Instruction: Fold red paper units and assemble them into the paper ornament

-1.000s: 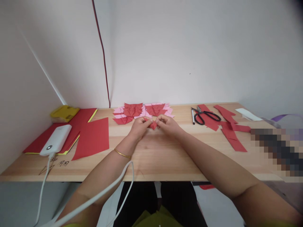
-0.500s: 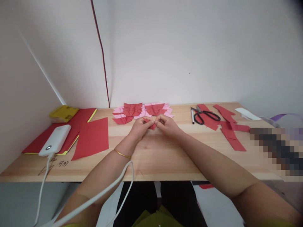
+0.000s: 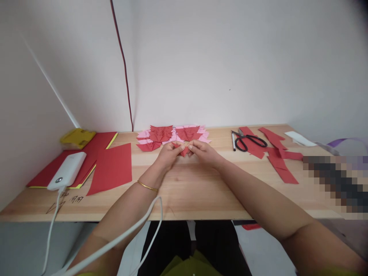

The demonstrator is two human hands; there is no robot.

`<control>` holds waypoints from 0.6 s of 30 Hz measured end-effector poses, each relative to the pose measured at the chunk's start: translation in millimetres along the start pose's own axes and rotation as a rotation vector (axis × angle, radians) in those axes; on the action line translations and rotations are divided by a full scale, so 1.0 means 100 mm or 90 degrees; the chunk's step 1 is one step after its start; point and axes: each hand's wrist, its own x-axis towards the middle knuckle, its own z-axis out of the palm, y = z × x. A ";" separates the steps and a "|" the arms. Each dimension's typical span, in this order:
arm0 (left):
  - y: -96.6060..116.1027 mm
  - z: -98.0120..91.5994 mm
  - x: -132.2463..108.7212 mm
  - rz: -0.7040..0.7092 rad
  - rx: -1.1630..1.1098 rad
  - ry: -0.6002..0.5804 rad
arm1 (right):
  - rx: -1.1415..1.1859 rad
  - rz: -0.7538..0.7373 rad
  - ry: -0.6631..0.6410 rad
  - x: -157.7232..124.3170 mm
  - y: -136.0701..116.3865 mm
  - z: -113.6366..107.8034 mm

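A small folded piece of red paper point(image 3: 184, 151) is pinched between both hands above the middle of the table. My left hand point(image 3: 170, 154) closes thumb and fingers on its left side, and my right hand point(image 3: 203, 152) grips its right side. The fingers cover part of the paper. Just behind the hands, against the wall, lie several folded red paper pieces point(image 3: 161, 133) and folded pink paper pieces point(image 3: 204, 134), spread in an overlapping group.
To the left, a red sheet point(image 3: 113, 168) lies beside a white power bank point(image 3: 67, 170) with a cable and a yellow packet point(image 3: 77, 138). At right are black-handled scissors point(image 3: 251, 140), a pen point(image 3: 234, 141), red paper scraps point(image 3: 283, 168) and white paper point(image 3: 300, 138).
My right fingers have shifted along the folded red paper, and its pointed lower part now shows more between the thumbs. My left hand stays nearly in place.
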 end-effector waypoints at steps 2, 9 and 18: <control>-0.01 -0.02 0.01 0.015 0.058 0.024 | -0.005 0.023 0.017 0.00 0.01 0.01; 0.11 0.05 -0.07 0.071 0.297 0.034 | -0.084 -0.002 0.103 -0.02 -0.03 0.09; 0.03 0.11 -0.09 0.155 0.402 0.072 | -0.111 0.029 0.128 -0.02 -0.07 0.11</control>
